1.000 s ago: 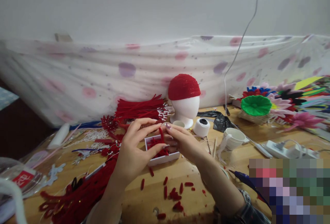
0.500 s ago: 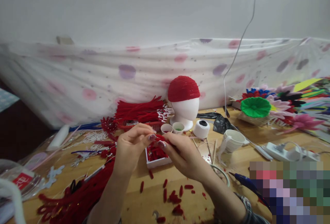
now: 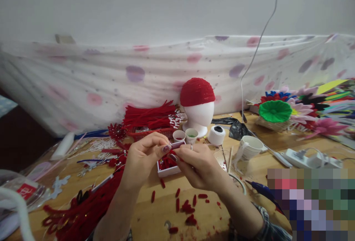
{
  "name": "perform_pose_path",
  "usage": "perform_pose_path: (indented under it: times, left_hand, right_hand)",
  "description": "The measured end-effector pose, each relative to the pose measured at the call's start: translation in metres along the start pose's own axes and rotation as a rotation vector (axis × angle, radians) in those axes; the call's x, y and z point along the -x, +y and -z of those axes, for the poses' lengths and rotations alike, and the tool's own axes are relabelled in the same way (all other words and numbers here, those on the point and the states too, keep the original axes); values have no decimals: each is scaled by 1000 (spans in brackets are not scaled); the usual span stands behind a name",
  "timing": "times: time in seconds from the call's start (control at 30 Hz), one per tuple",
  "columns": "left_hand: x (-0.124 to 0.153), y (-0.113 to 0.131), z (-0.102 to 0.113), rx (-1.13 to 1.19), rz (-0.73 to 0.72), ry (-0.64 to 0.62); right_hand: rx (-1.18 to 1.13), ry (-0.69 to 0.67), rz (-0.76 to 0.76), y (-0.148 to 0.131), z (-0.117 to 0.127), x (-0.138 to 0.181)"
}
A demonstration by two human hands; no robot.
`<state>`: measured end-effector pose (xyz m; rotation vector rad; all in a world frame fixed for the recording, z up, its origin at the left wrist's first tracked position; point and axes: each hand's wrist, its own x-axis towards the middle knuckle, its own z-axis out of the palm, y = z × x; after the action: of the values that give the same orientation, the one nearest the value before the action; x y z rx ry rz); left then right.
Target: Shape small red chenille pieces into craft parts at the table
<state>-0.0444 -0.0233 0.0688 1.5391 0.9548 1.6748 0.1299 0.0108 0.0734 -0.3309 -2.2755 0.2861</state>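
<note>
Fingers (image 3: pixel 158 155) of left hand (image 3: pixel 142 161) and right hand (image 3: pixel 199 165) are curled at the white box (image 3: pixel 169 171) of red pieces (image 3: pixel 165 162), mid-tabletop (image 3: pixel 149 219); any grip cannot be told. Pinched loosely, a piece could be dropped.

my fingers (image 3: pixel 152 138), glossy dark mauve thumbnails (image 3: pixel 166 148), thin ring (image 3: pixel 191 146) on right hand (image 3: pixel 201 165), forearms (image 3: pixel 241 209) bare, dark plaid sleeves (image 3: pixel 270 226) with pale lines

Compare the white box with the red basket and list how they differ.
Colour: the box is whitish; the basket is red.
Place: the box stands nearer the camera, the basket farther back.
Load: the box holds short red pieces, while long red strips lie over the basket.
Shared: both stand on the wooden table and carry red material.
</note>
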Motion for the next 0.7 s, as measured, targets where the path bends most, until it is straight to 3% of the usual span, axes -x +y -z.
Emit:
perform_pose_path:
  times: [0.23, 0.37, 0.47, 0.6, 0.63, 0.7]
  left_hand:
    - [-2, 2, -2, -80, -15, 59]
    - [-6, -2, 3, -114, 2, 140]
    - [-9, -1, 5, -224, 63, 19]
    - [-8, -1, 2, -360, 122, -328]
    - [-7, -2, 0, -378, 111, -343]
    - [-5, -2, -3, -407, 38, -244]
  right_hand:
    - [-134, 53, -50, 4, 0, -2]
    - [-358, 229, -379, 10, 4, -5]
    - [-685, 368, -575, 17, 8, -6]
    - [-891, 362, -599, 25, 11, -8]
    - [-896, 349, -606, 26, 10, -8]
    - [-912, 302, -637, 26, 9, -8]
